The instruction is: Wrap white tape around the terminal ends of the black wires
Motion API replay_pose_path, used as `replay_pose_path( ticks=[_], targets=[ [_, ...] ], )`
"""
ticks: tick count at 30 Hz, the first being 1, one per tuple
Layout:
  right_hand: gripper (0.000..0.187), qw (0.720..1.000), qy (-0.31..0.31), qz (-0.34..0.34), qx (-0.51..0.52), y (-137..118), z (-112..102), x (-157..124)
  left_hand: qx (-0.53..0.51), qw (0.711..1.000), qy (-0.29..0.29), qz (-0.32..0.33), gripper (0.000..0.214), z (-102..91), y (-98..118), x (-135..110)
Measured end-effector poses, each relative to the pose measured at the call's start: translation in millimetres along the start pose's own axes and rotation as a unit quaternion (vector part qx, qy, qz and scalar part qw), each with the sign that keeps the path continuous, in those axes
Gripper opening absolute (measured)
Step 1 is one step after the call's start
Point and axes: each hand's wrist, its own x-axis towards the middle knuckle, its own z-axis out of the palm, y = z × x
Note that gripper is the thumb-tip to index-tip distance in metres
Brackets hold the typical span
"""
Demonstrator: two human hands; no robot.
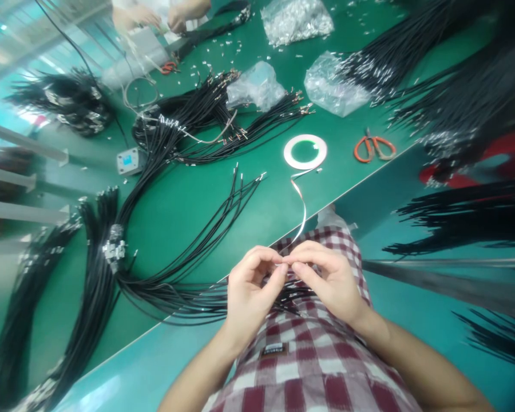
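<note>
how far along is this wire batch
Fairly far, it seems. Done: long bundles of black wires with metal-tipped ends lie on the green bench. In hand: the left hand and right hand pinch thin black wires at the fingertips. Left: a clear plastic bag of loose silver terminals sits nearby, though exactly how much remains can't be told.

Your fingertips cover what they pinch, too small to tell; the black wire bundles at right are blurred and cut off by the edge.
</note>
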Motion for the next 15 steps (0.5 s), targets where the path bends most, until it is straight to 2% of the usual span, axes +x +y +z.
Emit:
replay_pose_path(
  ticks=[8,15],
  targets=[
    [0.022,0.999,0.012,-0.032,-0.043,0.7,3.0,-2.3,-0.037,0.999,-0.004,-0.026,0.006,-2.2,1.7,1.6],
    [0.021,0.996,0.025,-0.063,-0.063,2.8,3.0,0.5,-0.010,1.000,-0.004,0.007,0.006,-3.7,1.3,-0.3]
  ],
)
